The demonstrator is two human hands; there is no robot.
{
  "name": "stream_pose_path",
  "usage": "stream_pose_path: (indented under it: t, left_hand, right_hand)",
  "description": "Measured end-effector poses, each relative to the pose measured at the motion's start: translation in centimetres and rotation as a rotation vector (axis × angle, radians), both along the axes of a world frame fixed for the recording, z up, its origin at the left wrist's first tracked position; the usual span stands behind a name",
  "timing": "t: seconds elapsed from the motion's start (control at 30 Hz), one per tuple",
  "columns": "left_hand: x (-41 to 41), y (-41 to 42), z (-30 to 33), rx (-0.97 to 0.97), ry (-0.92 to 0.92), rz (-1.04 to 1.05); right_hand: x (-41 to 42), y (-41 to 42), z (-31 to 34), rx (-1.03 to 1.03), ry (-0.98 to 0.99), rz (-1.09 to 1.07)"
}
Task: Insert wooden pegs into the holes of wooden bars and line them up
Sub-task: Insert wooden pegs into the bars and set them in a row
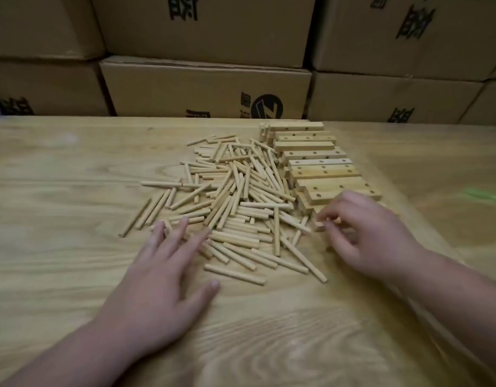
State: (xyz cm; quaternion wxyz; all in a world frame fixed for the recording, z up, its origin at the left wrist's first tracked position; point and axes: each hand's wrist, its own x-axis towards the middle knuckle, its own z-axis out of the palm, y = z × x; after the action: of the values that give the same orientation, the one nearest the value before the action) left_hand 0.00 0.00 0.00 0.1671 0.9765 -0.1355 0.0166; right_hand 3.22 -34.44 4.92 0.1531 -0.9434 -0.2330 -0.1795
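Cardboard boxes [205, 88] stacked in a wall along the far edge, printed marks on their faces. In front of them a pale wood-grain counter [59, 191] fills my view.

Mid-counter: a loose heap of wooden pegs [235, 196], lying flat, crossed at all angles, spreading toward me. Touching the heap's right side, a row of wooden bars [322, 169] lies side by side, running from the far edge toward the near right; several show drilled holes facing up.

My left hand [160, 275] comes in from lower left, forearm angled up across the counter, palm down. Its fingers [182, 233] are straight and spread apart, tips resting on the near-left fringe of the peg heap; thumb out to the right, flat on the counter. Nothing gripped.

My right hand [364, 233] comes in from the lower right, wrist bent left, knuckles up, at the near end of the bar row. Its fingers are curled inward, and thumb and forefinger pinch a small pale piece of wood [322, 223] at the junction of heap and bars. Peg end or bar corner, I cannot tell; the spot is blurred and partly hidden by the hand.
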Motion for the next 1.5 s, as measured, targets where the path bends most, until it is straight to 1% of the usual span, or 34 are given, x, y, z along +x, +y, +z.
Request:
stream_pose_path:
  t: [0.03, 0.07, 0.17, 0.27, 0.5, 0.6, 0.67, 0.8, 1.03, 1.17, 1.27, 1.3, 1.37, 1.43, 1.5]
  left_hand:
    - [0.4, -0.3, 0.0, 0.011, 0.010, -0.003]
    - [0.9, -0.7, -0.2, 0.010, -0.021, 0.004]
    - [1.9, -2.2, -0.2, -0.037, -0.051, 0.009]
    - [2.6, -3.7, -0.3, -0.062, -0.061, -0.020]
    - [4.3, -5.6, -0.3, -0.105, -0.057, -0.029]
    - [4.3, -5.7, -0.2, -0.111, -0.075, -0.016]
    - [3.9, -5.7, -0.3, -0.110, -0.122, -0.011]
    - [3.3, -5.7, -0.2, -0.109, -0.195, -0.040]
    - [3.4, -5.9, -0.1, -0.088, -0.194, -0.028]
    - [3.4, -5.8, -0.1, -0.078, -0.193, -0.009]
    - [3.4, -5.7, -0.1, -0.095, -0.178, -0.010]
    - [3.4, -5.6, 0.0, -0.127, -0.169, -0.011]
    - [3.4, -5.4, 0.3, -0.259, -0.167, 0.009]
    - [3.6, -4.9, 0.6, -0.464, -0.209, 0.047]
    - [3.7, -4.3, 0.7, -0.750, -0.250, 0.085]
  right_hand:
    - [0.4, -0.8, 0.1, -0.005, -0.023, -0.030]
    - [0.4, -1.3, 0.4, -0.033, -0.004, -0.091]
    - [1.0, -3.3, 0.2, -0.116, 0.099, -0.244]
    - [0.8, -3.6, -0.8, -0.178, 0.177, -0.307]
    - [0.4, -2.5, -1.8, -0.153, 0.119, -0.377]
    - [-0.1, -1.6, -2.1, -0.136, 0.068, -0.372]
    - [-0.4, -1.4, -2.4, -0.135, 0.054, -0.371]
    - [-0.4, -2.0, -2.2, -0.210, 0.107, -0.409]
    - [0.2, -2.5, -0.5, -0.348, 0.117, -0.301]
    - [0.3, -1.8, 0.7, -0.408, 0.142, -0.291]
    - [-0.5, 0.3, 1.8, -0.401, 0.048, -0.278]
    - [-0.8, 1.5, 2.2, -0.376, 0.000, -0.267]
    - [-1.4, 4.4, 3.0, -0.273, -0.085, -0.219]
    - [-1.6, 7.7, 3.8, -0.128, -0.096, -0.142]
    - [-1.3, 10.8, 4.2, 0.103, -0.025, -0.076]
